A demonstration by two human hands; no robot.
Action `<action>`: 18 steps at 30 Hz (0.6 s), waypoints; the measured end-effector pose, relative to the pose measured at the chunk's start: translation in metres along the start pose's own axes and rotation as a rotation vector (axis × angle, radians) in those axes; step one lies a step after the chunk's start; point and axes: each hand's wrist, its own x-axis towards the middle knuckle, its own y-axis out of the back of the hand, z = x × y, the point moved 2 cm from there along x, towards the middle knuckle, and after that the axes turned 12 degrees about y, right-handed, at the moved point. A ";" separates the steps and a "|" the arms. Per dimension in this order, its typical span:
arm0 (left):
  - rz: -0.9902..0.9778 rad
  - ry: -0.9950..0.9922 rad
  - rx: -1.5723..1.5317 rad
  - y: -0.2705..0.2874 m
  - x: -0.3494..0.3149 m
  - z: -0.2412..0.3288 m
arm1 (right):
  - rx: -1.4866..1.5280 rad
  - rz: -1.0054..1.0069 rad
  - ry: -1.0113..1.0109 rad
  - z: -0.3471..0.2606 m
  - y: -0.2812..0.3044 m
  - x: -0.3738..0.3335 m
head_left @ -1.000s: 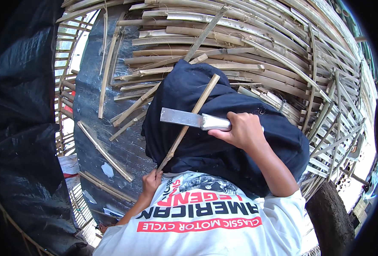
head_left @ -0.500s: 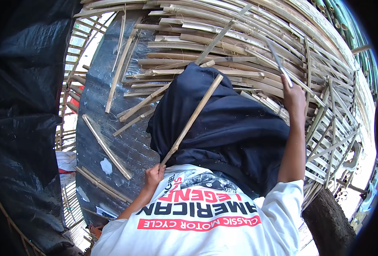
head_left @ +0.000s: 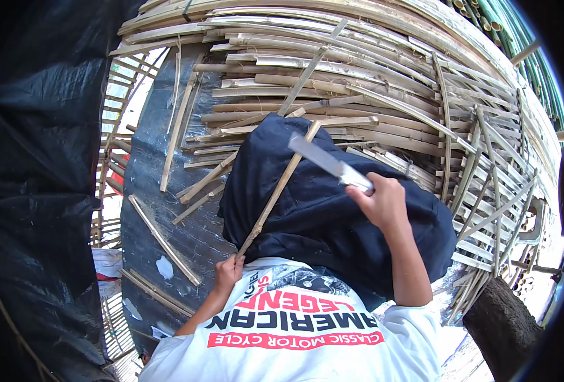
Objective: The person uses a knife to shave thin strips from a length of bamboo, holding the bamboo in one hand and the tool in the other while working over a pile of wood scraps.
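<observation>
My left hand (head_left: 229, 271) is closed round the near end of a bamboo strip (head_left: 275, 192). The strip slants up and away across the dark cloth (head_left: 333, 216) over my lap. In my right hand (head_left: 384, 198) is a knife (head_left: 323, 160) with a broad blade and a pale handle. Its blade, slightly blurred, points left, and its tip overlaps the upper part of the strip. Whether the blade touches the bamboo I cannot tell.
Many split bamboo slats (head_left: 320, 79) lie stacked beyond my lap. Loose strips (head_left: 164, 240) rest on the dark sheet (head_left: 192, 210) at left. Black sheeting (head_left: 33, 159) hangs at far left. A slatted bamboo panel (head_left: 495, 197) and a dark post (head_left: 505, 321) stand at right.
My right hand has swung the knife from the upper right, inward and nearer, to the bamboo strip. The left hand keeps its grip on the strip's near end. The view has shifted slightly.
</observation>
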 end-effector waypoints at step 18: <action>0.051 -0.042 0.121 0.002 0.005 0.011 | -0.368 -0.012 0.033 0.013 -0.011 0.058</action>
